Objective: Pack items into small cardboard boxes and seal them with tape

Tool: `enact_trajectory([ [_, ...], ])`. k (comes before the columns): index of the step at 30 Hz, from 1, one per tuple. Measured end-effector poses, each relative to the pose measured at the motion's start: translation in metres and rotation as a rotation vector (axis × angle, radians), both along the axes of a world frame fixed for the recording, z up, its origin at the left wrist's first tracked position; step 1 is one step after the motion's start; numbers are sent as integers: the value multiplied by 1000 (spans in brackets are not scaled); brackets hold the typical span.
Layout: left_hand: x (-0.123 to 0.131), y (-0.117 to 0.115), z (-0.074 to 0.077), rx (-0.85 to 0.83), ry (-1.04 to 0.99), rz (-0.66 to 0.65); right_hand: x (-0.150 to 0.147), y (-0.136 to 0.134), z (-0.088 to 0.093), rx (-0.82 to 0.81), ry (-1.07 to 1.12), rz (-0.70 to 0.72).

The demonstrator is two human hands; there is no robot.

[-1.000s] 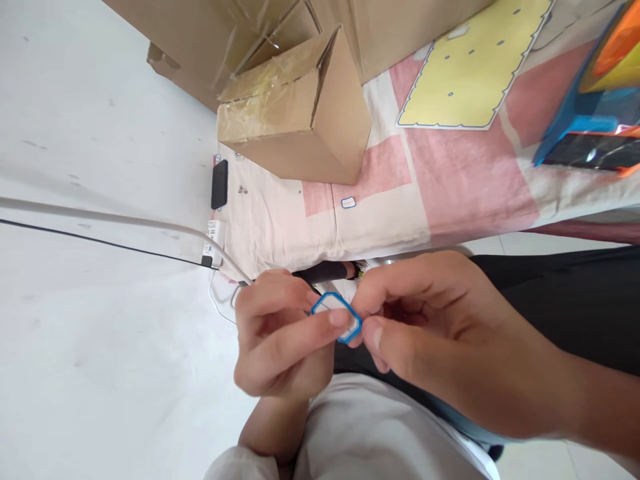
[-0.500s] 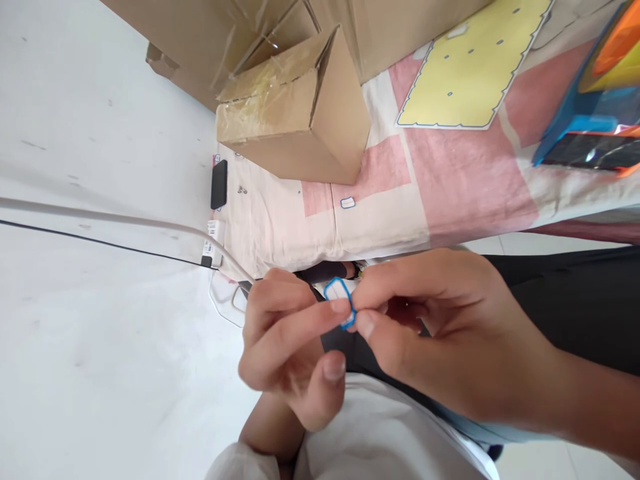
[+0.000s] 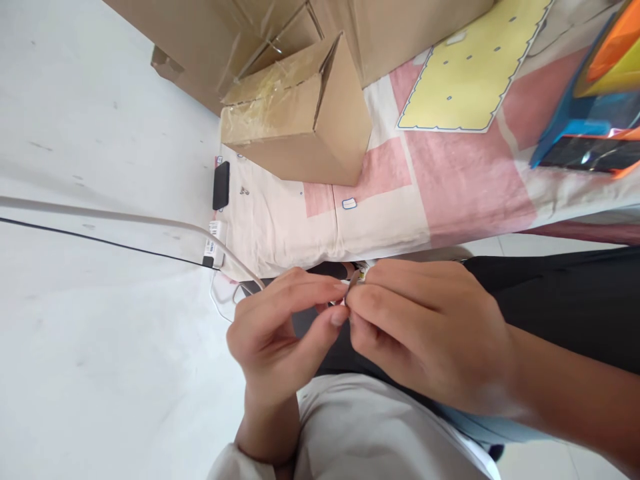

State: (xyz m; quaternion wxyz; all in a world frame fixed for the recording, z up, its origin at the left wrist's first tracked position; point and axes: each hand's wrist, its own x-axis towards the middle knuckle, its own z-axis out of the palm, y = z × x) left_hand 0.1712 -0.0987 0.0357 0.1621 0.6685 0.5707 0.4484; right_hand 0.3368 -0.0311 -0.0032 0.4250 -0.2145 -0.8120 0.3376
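My left hand [image 3: 285, 327] and my right hand [image 3: 430, 327] meet at the fingertips above my lap. Between them they pinch a small white blue-edged label [image 3: 339, 303], now mostly covered by fingers, with only a pale sliver showing. The left thumb and index finger close on its near side. My right hand is turned knuckles up, its fingers curled around the other side. On the patterned bed cover beyond lies a similar small blue-edged label [image 3: 349, 203], apart from both hands.
Cardboard boxes [image 3: 295, 120] stand on the bed cover [image 3: 465, 180]. A yellow sheet with a wavy blue outline [image 3: 465, 87] lies to their right, near a blue and orange package [image 3: 585, 127]. At the left edge are a black flat object [image 3: 221, 185] and a pale cable [image 3: 150, 219].
My right hand has rolled over, knuckles up, covering most of the label. My left fingers have shifted, thumb rising to pinch against the index finger. The label has turned and shows far less.
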Motion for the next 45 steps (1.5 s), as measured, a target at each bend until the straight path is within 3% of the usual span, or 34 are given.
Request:
enact_trajectory([
  [6,4,0,-8,59,-11,42,-1,-2,-2,116,-9,-59],
  [13,9,2,-9,51,52,70,-2,-2,-1,76,-20,-113],
  [21,4,0,-12,-66,55,50,-5,-1,-1,31,-17,-175],
  [34,-1,0,-16,-133,11,64,-5,2,-1,-129,69,-150],
  [45,-5,-1,-9,-152,166,75,-5,6,0,-199,31,-158],
])
